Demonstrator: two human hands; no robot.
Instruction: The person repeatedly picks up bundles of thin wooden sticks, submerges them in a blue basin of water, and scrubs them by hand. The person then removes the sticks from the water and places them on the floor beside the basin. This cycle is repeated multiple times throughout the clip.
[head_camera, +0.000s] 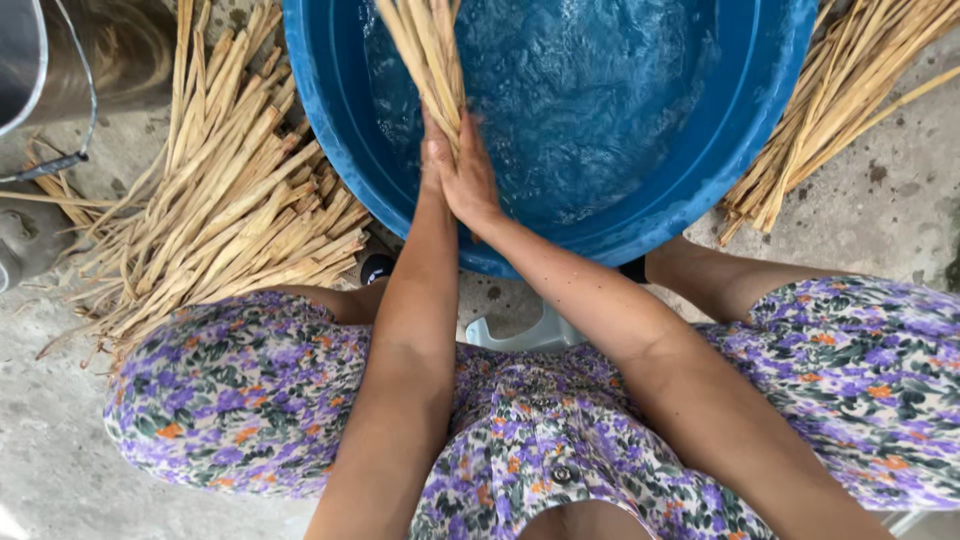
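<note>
both hands' grip (left hand, right hand) clasps the straw bundle over the blue tub.

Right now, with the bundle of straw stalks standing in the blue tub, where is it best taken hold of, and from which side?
Probably at the near, lower end of the bundle of stalks, from the person's side of the blue tub. The stalks are gathered tight there, fanning out further up. The left hand and right hand already press it between them there.
</note>
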